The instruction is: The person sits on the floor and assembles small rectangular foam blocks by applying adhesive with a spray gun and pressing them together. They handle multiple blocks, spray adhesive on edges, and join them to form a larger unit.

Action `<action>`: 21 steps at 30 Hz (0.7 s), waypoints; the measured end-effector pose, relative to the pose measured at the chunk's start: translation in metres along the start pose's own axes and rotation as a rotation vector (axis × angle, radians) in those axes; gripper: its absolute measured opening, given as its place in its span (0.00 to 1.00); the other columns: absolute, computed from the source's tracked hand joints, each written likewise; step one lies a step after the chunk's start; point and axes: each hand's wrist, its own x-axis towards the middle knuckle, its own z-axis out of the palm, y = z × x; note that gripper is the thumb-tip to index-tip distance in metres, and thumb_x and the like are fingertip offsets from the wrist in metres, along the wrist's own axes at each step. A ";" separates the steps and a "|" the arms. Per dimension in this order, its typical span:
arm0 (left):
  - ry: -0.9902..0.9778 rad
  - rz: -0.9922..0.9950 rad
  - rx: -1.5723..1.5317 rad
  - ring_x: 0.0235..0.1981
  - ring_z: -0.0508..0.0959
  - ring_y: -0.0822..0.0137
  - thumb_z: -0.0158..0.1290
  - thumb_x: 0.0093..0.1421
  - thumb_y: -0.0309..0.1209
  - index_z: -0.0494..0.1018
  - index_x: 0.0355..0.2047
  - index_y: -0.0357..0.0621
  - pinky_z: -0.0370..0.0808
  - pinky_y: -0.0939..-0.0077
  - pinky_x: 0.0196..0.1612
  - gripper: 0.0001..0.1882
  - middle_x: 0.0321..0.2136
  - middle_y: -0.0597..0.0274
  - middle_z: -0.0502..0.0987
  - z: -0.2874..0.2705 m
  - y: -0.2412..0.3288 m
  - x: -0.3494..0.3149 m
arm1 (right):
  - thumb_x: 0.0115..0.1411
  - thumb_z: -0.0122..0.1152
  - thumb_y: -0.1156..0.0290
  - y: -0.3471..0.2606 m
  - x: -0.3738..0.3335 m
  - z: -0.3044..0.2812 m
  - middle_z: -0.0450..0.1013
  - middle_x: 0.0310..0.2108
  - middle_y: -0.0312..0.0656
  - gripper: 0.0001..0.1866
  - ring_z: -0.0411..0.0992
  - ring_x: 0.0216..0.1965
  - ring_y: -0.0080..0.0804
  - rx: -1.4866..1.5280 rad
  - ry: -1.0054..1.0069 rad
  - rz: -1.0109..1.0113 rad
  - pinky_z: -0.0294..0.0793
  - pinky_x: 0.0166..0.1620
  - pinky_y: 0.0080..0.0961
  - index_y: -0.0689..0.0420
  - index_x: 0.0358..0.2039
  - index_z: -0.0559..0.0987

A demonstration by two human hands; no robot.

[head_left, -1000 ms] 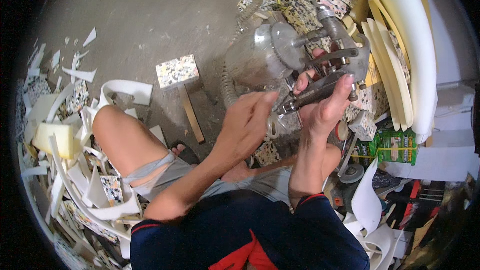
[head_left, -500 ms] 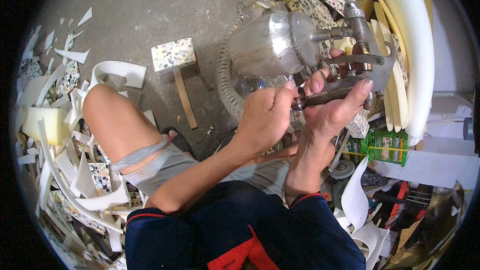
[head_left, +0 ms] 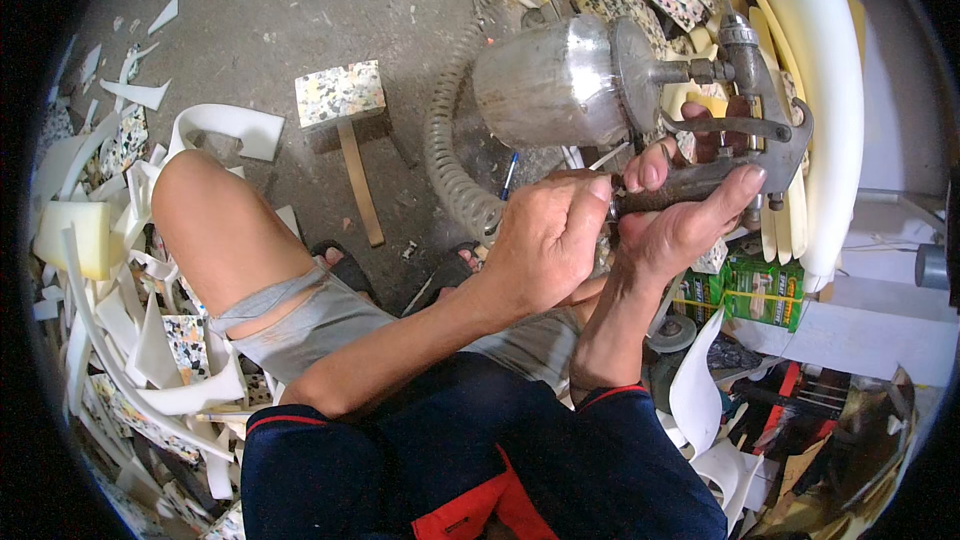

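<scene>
A metal spray gun (head_left: 735, 135) with a dull steel cup (head_left: 555, 80) is held up in front of me. My right hand (head_left: 685, 210) is wrapped around its handle, thumb along the top, one finger under the trigger. My left hand (head_left: 550, 245) pinches at the base of the handle, where the coiled air hose (head_left: 450, 140) comes up; the joint itself is hidden by my fingers. My bare left knee (head_left: 215, 220) sticks out to the left.
A speckled block mallet with a wooden handle (head_left: 345, 115) lies on the concrete floor. White curved offcuts (head_left: 150, 360) and speckled tile pieces litter the left. Cream curved panels (head_left: 820, 90) lean at the right, above a green box (head_left: 765, 290). Sandalled feet (head_left: 345, 270) rest below.
The spray gun has come up and closer, and now looks larger. My left hand has stayed at the handle's base, and my right hand keeps its grip.
</scene>
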 end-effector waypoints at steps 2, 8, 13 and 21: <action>-0.010 0.015 0.023 0.29 0.74 0.39 0.40 0.71 0.32 0.71 0.29 0.30 0.71 0.55 0.35 0.18 0.25 0.41 0.74 0.000 -0.001 -0.001 | 0.69 0.43 0.37 0.000 -0.001 0.000 0.73 0.46 0.43 0.33 0.64 0.20 0.26 -0.001 0.007 -0.001 0.63 0.21 0.23 0.53 0.59 0.66; -0.145 0.046 0.122 0.43 0.80 0.53 0.39 0.73 0.33 0.76 0.48 0.27 0.73 0.63 0.50 0.21 0.39 0.43 0.80 -0.007 -0.007 -0.003 | 0.69 0.43 0.35 0.001 0.000 -0.005 0.73 0.46 0.43 0.35 0.64 0.20 0.26 0.001 0.019 0.013 0.63 0.21 0.23 0.55 0.58 0.67; -0.147 0.179 0.125 0.46 0.79 0.46 0.37 0.73 0.33 0.75 0.50 0.28 0.72 0.59 0.53 0.21 0.43 0.40 0.80 -0.007 -0.013 -0.004 | 0.69 0.43 0.35 0.003 0.000 -0.007 0.73 0.46 0.43 0.35 0.64 0.20 0.27 0.023 0.016 0.055 0.63 0.22 0.23 0.55 0.58 0.67; -0.076 0.210 0.052 0.40 0.76 0.39 0.38 0.70 0.31 0.74 0.42 0.32 0.70 0.49 0.48 0.17 0.35 0.40 0.77 0.003 -0.016 0.001 | 0.67 0.48 0.36 0.001 0.005 -0.006 0.71 0.47 0.49 0.36 0.66 0.21 0.29 0.030 0.016 -0.008 0.67 0.21 0.27 0.55 0.59 0.64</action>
